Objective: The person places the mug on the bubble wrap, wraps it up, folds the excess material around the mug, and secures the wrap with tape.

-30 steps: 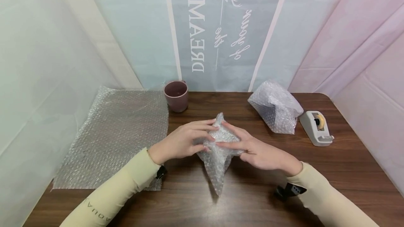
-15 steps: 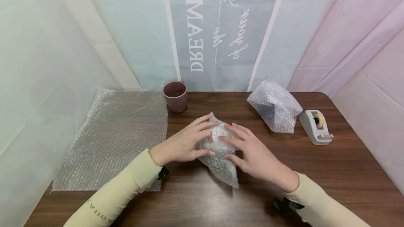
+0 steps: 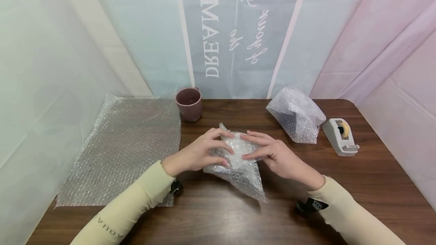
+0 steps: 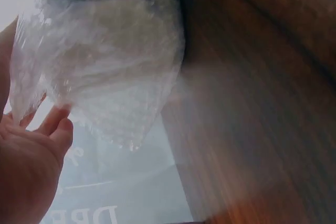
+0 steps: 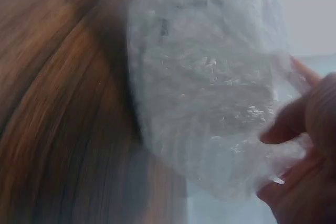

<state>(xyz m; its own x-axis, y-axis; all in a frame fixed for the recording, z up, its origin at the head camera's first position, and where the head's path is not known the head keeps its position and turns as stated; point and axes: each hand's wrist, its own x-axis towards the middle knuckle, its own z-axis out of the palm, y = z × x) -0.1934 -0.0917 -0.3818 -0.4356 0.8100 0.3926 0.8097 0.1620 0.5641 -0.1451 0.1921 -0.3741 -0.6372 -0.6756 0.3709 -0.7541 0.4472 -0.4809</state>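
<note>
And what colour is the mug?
The mug is dull purplish brown; the head view shows it best.

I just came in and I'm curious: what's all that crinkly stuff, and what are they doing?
A person's left hand and right hand are both on a bubble-wrap bundle, with a loose corner poking out. Something dark shows through, but I can't tell what. Around it on the table are a flat bubble-wrap sheet, a mug, another wrapped bundle and a tape dispenser.

Bubble-dotted wrap (image 3: 241, 175) is silvery-clear, the mug (image 3: 190, 110) mauve, the table (image 3: 218, 222) brown-grained.
</note>
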